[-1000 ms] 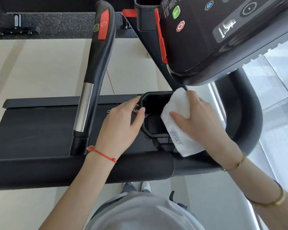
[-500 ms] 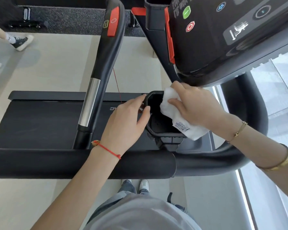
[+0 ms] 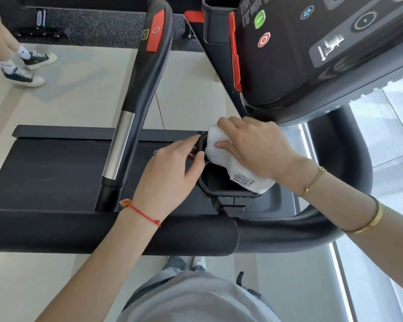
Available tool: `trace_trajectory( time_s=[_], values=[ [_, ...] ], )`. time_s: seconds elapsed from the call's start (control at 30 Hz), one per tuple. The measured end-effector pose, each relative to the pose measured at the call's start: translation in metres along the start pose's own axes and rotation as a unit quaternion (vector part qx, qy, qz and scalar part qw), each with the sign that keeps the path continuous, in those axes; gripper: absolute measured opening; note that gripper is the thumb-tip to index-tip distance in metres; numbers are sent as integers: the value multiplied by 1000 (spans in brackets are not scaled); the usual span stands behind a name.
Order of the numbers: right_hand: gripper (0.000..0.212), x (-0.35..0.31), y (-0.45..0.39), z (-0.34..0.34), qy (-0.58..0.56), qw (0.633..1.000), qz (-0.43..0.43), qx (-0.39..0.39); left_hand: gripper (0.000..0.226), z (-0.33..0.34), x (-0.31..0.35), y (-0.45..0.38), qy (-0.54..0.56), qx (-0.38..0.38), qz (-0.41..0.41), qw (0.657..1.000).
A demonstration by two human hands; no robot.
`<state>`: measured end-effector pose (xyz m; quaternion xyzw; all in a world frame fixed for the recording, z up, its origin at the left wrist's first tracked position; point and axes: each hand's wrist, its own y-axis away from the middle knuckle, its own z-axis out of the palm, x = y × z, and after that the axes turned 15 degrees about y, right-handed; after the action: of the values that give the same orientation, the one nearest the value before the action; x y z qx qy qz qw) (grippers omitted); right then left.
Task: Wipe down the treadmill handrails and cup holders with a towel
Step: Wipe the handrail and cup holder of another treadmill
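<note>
She is working on the cup holder (image 3: 221, 182) stage: her right hand (image 3: 254, 147) is pressing the folded white towel (image 3: 219, 147) against its far rim, fingers curled over the cloth. Her left hand (image 3: 170, 173) is pinching the holder's near edge, steadying it. Next, I'd guess, the towel needs sweeping around inside.

The towel (image 3: 221, 147) and right hand (image 3: 254, 145) hide the cup holder's (image 3: 228, 194) far rim.

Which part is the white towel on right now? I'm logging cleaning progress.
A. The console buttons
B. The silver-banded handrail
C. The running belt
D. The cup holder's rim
D: the right hand presses the towel on the cup holder rim, which the left hand steadies.
</note>
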<state>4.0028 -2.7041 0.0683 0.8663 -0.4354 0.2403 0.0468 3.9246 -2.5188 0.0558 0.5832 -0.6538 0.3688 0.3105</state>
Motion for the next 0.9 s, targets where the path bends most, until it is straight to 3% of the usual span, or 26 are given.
trace_trajectory(
  time_s=[0.23,0.53,0.73,0.9],
  values=[
    [46,5,11,3,-72,997,10,2,40,0,-2,-2,20,11,-3,1000],
    [45,-1,15,-4,-58,996,52,-45,48,-1,-2,-4,25,5,-9,1000],
    [42,-1,19,-7,-71,985,143,-65,42,-3,-3,-4,8,-6,-6,1000],
    [42,-9,27,-10,-175,951,242,-84,42,-4,-2,-3,-1,-10,-1,1000]
  ],
)
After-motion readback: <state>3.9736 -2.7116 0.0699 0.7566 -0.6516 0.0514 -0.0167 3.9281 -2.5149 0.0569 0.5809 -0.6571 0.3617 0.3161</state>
